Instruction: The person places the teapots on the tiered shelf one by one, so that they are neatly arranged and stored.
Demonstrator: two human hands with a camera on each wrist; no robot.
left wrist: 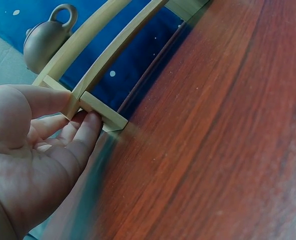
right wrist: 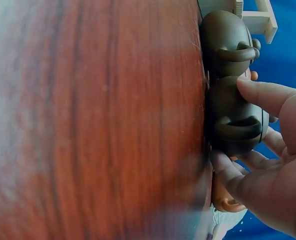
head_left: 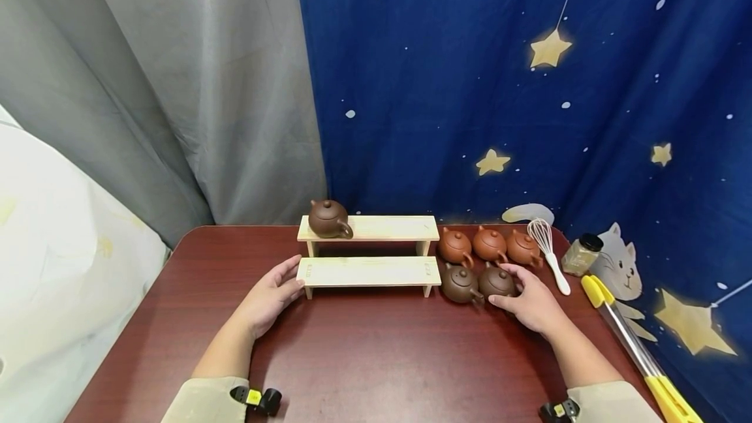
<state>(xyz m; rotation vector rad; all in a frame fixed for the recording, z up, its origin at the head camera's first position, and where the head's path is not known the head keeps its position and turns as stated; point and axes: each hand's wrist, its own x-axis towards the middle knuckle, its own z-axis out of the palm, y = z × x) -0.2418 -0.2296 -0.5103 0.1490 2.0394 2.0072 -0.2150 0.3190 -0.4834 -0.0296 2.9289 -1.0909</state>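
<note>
With the front wooden riser [head_left: 367, 271] pinched by the left hand [head_left: 273, 296], the outer dark-brown teapot [head_left: 496, 281], gripped on the table [head_left: 376, 358] by the right hand [head_left: 533, 299], could be chipped against its twin [head_left: 459, 284] if dragged left.

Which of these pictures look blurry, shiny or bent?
Head view: mostly sharp, soft shadows on the table; left wrist view: pale sheen at lower right, front shelf looking bowed; right wrist view: haze and blur over the table at picture left, dark teapots clearer.
</note>
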